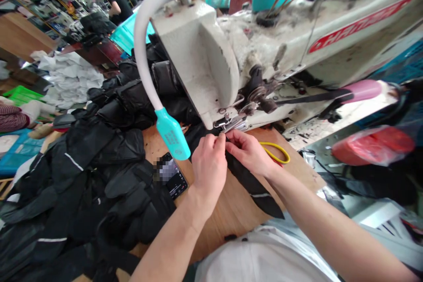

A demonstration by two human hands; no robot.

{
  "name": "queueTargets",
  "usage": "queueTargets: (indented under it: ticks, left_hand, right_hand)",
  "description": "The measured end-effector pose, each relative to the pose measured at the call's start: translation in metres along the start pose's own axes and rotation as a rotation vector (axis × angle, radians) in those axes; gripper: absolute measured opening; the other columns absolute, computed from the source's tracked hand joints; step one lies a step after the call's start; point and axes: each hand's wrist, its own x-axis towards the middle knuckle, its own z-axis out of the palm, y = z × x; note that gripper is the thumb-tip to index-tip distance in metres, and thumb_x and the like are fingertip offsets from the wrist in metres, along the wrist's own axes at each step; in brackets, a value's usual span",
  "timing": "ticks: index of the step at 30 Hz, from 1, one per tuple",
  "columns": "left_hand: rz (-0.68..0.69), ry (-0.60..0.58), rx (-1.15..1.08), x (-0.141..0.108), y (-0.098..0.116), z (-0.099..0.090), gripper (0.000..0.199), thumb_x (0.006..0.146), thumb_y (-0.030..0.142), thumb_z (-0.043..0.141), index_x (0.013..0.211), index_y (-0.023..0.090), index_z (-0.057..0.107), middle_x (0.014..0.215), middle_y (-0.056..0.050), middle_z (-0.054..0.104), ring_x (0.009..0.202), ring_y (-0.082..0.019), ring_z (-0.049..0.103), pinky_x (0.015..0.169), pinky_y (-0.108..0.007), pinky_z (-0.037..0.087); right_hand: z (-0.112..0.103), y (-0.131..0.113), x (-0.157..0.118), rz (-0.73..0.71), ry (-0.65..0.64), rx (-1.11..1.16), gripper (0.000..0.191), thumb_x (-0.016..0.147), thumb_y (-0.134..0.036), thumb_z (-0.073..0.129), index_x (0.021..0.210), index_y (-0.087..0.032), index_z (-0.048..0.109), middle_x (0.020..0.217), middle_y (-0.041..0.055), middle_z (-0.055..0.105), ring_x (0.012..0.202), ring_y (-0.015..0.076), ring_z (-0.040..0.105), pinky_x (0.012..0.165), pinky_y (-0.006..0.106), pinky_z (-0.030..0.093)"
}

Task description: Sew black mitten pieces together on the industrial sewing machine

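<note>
My left hand [209, 158] is closed in a pinch just below the needle area of a white sewing machine [201, 53]. Close against it, my right hand [249, 152] pinches too, its fingertips almost meeting the left ones at the presser foot [235, 124]. Whatever the fingertips hold is too small or hidden to make out. A black fabric strip [253, 183] with a pale line runs from under my hands toward my lap. Beside my right wrist lies a yellow loop handle [280, 152], partly hidden.
A lamp with a turquoise head [172, 134] hangs left of my hands. A phone [173, 178] lies on the wooden table [224, 220]. Black fabric pieces [99, 172] are heaped at left. A red plastic-wrapped bundle [366, 145] sits at right. Another person [115, 0] is in the background.
</note>
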Motion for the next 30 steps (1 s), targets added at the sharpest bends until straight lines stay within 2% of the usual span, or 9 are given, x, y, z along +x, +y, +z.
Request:
queueTargets:
  ticks: [4, 6, 9, 12, 18, 22, 24, 27, 30]
  left_hand:
    - [0.078, 0.045, 0.019, -0.015, -0.014, 0.002, 0.034, 0.093, 0.012, 0.057, 0.126, 0.015, 0.063, 0.108, -0.010, 0.066, 0.098, -0.026, 0.059, 0.084, -0.040, 0.047]
    - [0.111, 0.035, 0.032, -0.018, -0.022, -0.001, 0.033, 0.092, 0.012, 0.056, 0.123, 0.015, 0.064, 0.106, -0.010, 0.066, 0.099, -0.027, 0.058, 0.085, -0.042, 0.047]
    - [0.129, -0.016, 0.026, -0.017, -0.024, -0.007, 0.030, 0.091, 0.009, 0.055, 0.118, 0.015, 0.067, 0.093, -0.008, 0.065, 0.090, -0.026, 0.058, 0.078, -0.040, 0.049]
    - [0.092, -0.072, -0.004, -0.013, -0.015, -0.012, 0.032, 0.091, 0.006, 0.053, 0.119, 0.015, 0.066, 0.090, -0.007, 0.063, 0.086, -0.024, 0.058, 0.073, -0.036, 0.051]
    - [-0.116, -0.136, -0.039, 0.002, 0.013, -0.011, 0.034, 0.090, 0.002, 0.051, 0.118, 0.013, 0.066, 0.088, -0.006, 0.061, 0.082, -0.020, 0.063, 0.069, -0.030, 0.052]
    - [-0.079, -0.046, -0.115, -0.007, 0.011, -0.007, 0.029, 0.093, 0.012, 0.055, 0.121, 0.015, 0.065, 0.094, -0.008, 0.065, 0.085, -0.021, 0.065, 0.073, -0.033, 0.053]
    - [-0.026, 0.011, -0.093, -0.023, 0.004, -0.002, 0.039, 0.092, 0.016, 0.058, 0.131, 0.014, 0.059, 0.109, -0.013, 0.066, 0.101, -0.026, 0.064, 0.088, -0.042, 0.052]
    - [0.081, 0.074, -0.043, -0.046, -0.011, 0.010, 0.053, 0.088, 0.014, 0.059, 0.140, 0.010, 0.051, 0.131, -0.020, 0.061, 0.126, -0.034, 0.054, 0.108, -0.054, 0.040]
    - [0.236, 0.176, -0.071, -0.053, -0.031, 0.017, 0.047, 0.089, 0.011, 0.053, 0.135, 0.016, 0.058, 0.132, -0.018, 0.062, 0.129, -0.032, 0.053, 0.109, -0.051, 0.040]
  right_hand:
    - [-0.003, -0.002, 0.000, 0.024, -0.007, 0.003, 0.020, 0.088, -0.036, 0.058, 0.088, -0.016, 0.060, 0.072, -0.0015, 0.056, 0.063, 0.0116, 0.044, 0.057, 0.025, 0.037]
    - [-0.003, -0.003, -0.001, 0.039, 0.000, 0.002, 0.021, 0.088, -0.037, 0.059, 0.088, -0.016, 0.060, 0.071, -0.0015, 0.056, 0.062, 0.0117, 0.044, 0.056, 0.025, 0.037]
    - [-0.001, -0.002, -0.002, 0.044, 0.012, -0.003, 0.021, 0.087, -0.036, 0.059, 0.089, -0.016, 0.061, 0.071, -0.0013, 0.056, 0.062, 0.0121, 0.045, 0.056, 0.025, 0.037]
    - [0.000, 0.000, -0.002, 0.026, 0.023, -0.009, 0.018, 0.087, -0.034, 0.059, 0.089, -0.016, 0.062, 0.071, -0.0007, 0.058, 0.063, 0.0125, 0.046, 0.057, 0.025, 0.038]
    - [0.000, 0.002, 0.002, 0.030, 0.039, 0.019, 0.015, 0.086, -0.030, 0.059, 0.085, -0.016, 0.065, 0.077, 0.0014, 0.065, 0.070, 0.0143, 0.054, 0.065, 0.026, 0.044]
    - [-0.002, 0.001, 0.001, 0.036, 0.035, 0.072, 0.019, 0.085, -0.034, 0.062, 0.085, -0.016, 0.067, 0.078, 0.0016, 0.066, 0.071, 0.0143, 0.055, 0.066, 0.026, 0.045]
    - [-0.002, 0.001, -0.002, 0.078, 0.042, 0.117, 0.024, 0.083, -0.039, 0.067, 0.084, -0.015, 0.068, 0.077, 0.0014, 0.065, 0.068, 0.0137, 0.053, 0.063, 0.025, 0.044]
    - [-0.003, 0.000, -0.010, 0.155, 0.061, 0.197, 0.032, 0.081, -0.046, 0.070, 0.083, -0.014, 0.068, 0.071, 0.0002, 0.062, 0.063, 0.0121, 0.049, 0.056, 0.024, 0.041]
    - [-0.003, -0.001, -0.018, 0.183, 0.064, 0.229, 0.033, 0.082, -0.047, 0.068, 0.084, -0.014, 0.068, 0.069, -0.0005, 0.060, 0.060, 0.0114, 0.048, 0.053, 0.023, 0.038]
